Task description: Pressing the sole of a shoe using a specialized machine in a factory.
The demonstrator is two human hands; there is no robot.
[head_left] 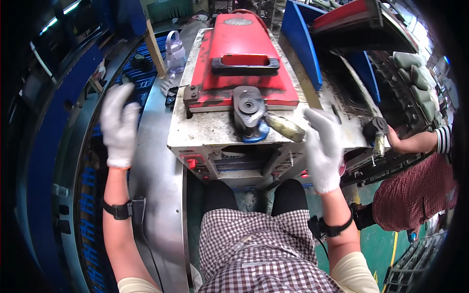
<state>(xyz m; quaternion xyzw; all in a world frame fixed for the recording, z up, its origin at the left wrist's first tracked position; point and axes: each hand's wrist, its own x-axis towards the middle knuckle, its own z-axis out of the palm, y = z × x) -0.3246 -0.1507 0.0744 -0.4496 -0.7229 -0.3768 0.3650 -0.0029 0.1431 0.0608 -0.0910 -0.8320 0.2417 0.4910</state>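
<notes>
My left hand (118,128), in a white glove, is raised at the left above the edge of a metal table, thumb apart from the fingers and nothing visible in it. My right hand (325,151), also white-gloved, is open beside the worn yellowish lever handle (286,128); whether it touches the handle's end, I cannot tell. The handle joins a round dark metal latch (250,105) at the front of a red press lid (242,41). That lid, with its black grip (244,67), lies lowered on a stained white machine body (195,131).
A metal table (156,171) runs along the left, beside a blue slatted conveyor (88,234). A pale bottle (176,52) stands near the lid. At right, a co-worker's hand (398,141) is at another latch (376,128), under a raised press lid (361,29). Racks (415,263) stand beyond.
</notes>
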